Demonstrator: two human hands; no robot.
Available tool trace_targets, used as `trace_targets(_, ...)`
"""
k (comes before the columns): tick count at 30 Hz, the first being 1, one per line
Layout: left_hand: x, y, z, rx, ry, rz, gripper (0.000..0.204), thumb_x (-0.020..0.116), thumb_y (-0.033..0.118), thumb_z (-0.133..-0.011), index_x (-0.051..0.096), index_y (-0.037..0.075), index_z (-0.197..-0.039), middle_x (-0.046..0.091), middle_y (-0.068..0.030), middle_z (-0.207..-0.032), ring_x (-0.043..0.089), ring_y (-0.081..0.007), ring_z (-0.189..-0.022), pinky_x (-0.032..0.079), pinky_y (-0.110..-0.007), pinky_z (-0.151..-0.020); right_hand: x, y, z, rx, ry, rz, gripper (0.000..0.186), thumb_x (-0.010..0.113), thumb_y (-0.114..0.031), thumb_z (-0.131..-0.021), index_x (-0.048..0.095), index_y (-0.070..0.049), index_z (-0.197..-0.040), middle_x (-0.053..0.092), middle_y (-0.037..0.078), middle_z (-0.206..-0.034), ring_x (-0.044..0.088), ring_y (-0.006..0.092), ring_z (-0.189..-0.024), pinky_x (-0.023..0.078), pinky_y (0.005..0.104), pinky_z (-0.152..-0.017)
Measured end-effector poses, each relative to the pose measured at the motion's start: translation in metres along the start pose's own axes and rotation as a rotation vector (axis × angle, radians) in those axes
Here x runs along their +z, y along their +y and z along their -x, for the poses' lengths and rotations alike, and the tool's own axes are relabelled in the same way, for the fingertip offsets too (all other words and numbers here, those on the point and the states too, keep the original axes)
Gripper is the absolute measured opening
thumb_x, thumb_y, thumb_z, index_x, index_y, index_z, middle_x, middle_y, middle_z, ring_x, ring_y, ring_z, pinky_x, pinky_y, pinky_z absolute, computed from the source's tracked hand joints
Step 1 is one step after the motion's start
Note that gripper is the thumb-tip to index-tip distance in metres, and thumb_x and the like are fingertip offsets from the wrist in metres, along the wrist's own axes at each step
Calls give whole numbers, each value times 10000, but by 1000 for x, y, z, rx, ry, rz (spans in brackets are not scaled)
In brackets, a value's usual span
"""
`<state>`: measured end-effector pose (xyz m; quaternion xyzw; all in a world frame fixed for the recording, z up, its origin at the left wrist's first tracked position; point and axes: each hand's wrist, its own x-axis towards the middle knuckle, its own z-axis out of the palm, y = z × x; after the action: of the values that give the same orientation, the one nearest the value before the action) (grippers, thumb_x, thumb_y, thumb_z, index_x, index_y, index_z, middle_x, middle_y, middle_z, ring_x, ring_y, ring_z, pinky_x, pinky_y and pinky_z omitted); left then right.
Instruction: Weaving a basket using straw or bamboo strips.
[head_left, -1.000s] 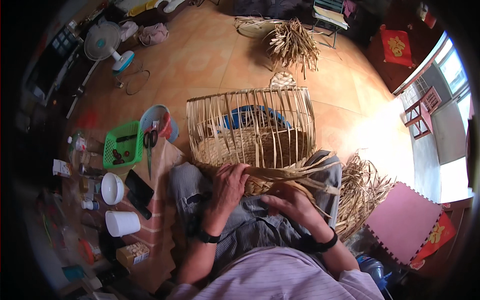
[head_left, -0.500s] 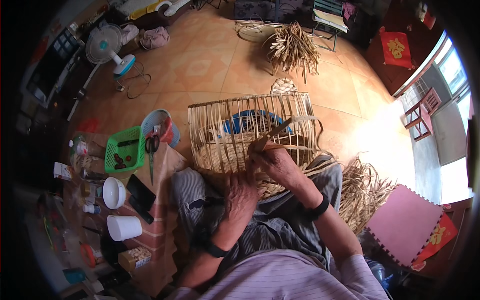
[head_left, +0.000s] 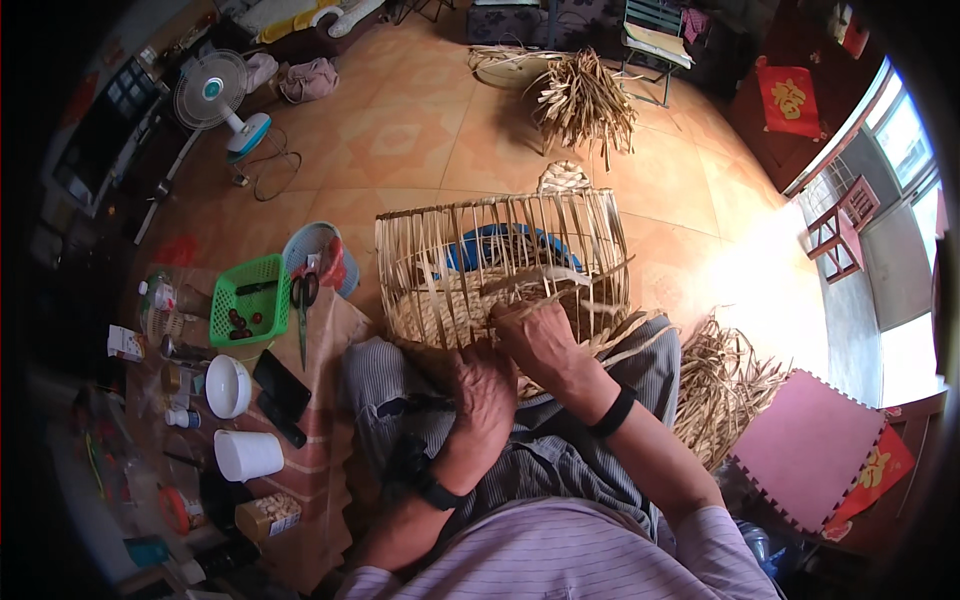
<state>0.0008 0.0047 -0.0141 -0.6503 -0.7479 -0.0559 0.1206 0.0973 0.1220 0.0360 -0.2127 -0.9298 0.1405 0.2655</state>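
A half-woven straw basket rests on its side across my lap, with a braided lower part and thin upright strips open to the far side. My left hand is closed over the basket's near edge, its fingertips partly hidden against the weave. Just right of it and almost touching, my right hand is closed with curled fingers at a flat straw strip. That strip runs off to the right across the uprights. Several loose strip ends stick out at the basket's right side.
To the left, a low table holds a green plastic basket, scissors, a white bowl and a white cup. Straw bundles lie at the right and far ahead. A fan stands far left; a pink mat lies right.
My right hand has come down and turned toward the basket. The strip it held up in a loop now lies lower across the uprights. My left hand has stayed nearly in place.
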Motion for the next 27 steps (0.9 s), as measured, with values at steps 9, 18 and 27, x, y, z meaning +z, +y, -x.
trace_targets(9,-31,-16,-1,8,-59,312,298,719,241,-863,692,25,-1067,609,-173,-994,577,-361,-1018,441,-487,-945,8,-4,1,287,-198,65,286,784,-188,-760,636,-62,-970,703,201,-851,721,391,-747,564,481,-623)
trace_targets(18,-46,-26,-6,4,-11,590,307,760,228,-892,706,49,-1135,622,-158,-1000,587,-363,-999,454,-487,-931,-22,-13,11,320,-84,-156,576,766,-66,-827,531,-71,-1353,681,164,-1006,712,409,-836,568,477,-697)
trace_targets(27,-39,-31,-15,-61,39,791,195,648,205,-1017,714,62,-1131,684,-126,-952,627,-343,-942,459,-472,-931,-15,-16,56,553,57,-375,394,774,-12,-897,604,-49,-1251,729,143,-1041,759,303,-903,616,383,-765)
